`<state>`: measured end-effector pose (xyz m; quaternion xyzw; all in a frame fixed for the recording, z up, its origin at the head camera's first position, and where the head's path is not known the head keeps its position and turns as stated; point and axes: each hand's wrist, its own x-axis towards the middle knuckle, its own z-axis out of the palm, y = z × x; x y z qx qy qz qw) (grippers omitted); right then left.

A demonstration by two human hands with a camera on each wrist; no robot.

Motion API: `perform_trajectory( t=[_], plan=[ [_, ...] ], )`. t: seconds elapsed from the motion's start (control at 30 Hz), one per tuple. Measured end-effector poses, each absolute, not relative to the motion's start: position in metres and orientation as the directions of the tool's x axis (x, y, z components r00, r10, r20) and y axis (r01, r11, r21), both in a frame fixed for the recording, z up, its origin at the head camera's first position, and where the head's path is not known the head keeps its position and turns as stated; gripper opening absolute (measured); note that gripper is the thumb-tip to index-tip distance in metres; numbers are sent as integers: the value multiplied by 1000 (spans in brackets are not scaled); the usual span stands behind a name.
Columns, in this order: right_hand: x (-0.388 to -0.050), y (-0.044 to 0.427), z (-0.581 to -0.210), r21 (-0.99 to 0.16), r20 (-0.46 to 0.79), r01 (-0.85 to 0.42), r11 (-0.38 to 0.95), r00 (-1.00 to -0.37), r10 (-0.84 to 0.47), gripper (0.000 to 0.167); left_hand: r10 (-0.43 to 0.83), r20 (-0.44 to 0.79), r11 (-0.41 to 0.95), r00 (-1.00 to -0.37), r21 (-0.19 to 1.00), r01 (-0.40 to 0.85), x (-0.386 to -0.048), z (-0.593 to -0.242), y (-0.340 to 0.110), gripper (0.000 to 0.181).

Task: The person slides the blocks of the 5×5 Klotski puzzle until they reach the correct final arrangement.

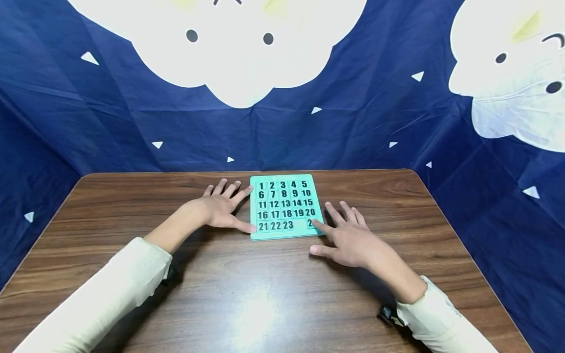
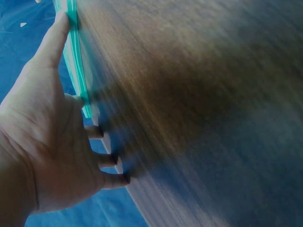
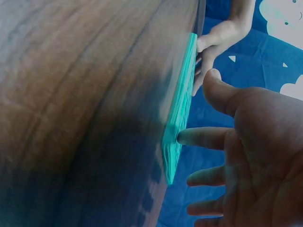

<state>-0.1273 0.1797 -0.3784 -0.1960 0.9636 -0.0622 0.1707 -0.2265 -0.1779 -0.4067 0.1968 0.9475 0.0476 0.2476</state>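
A turquoise number slide puzzle (image 1: 286, 203) lies flat on the table, its tiles in rows from 1 at the top left. In the bottom row, a gap sits between tile 23 and the last tile, whose number is partly hidden by a fingertip. My left hand (image 1: 222, 208) spreads at the puzzle's left side, thumb and index finger touching its edge. From the right, my right hand (image 1: 350, 240) reaches in with its index fingertip on that last tile; the other fingers stay off the board. The right wrist view shows the puzzle (image 3: 180, 113) edge-on.
The brown wood-grain table (image 1: 212, 294) reflects a bright patch of light near its front. Behind and beside it hangs a dark blue cloth (image 1: 132, 132) with white cloud faces and small triangles. Dark devices (image 1: 390, 315) sit at both wrists.
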Motion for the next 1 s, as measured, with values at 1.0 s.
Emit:
perform_trajectory(
  t=[1.0],
  plan=[
    [-128, 172, -383, -252, -227, -400, 881, -861, -456, 83, 409, -432, 912, -804, 223, 344, -226, -409, -179, 135]
  ],
)
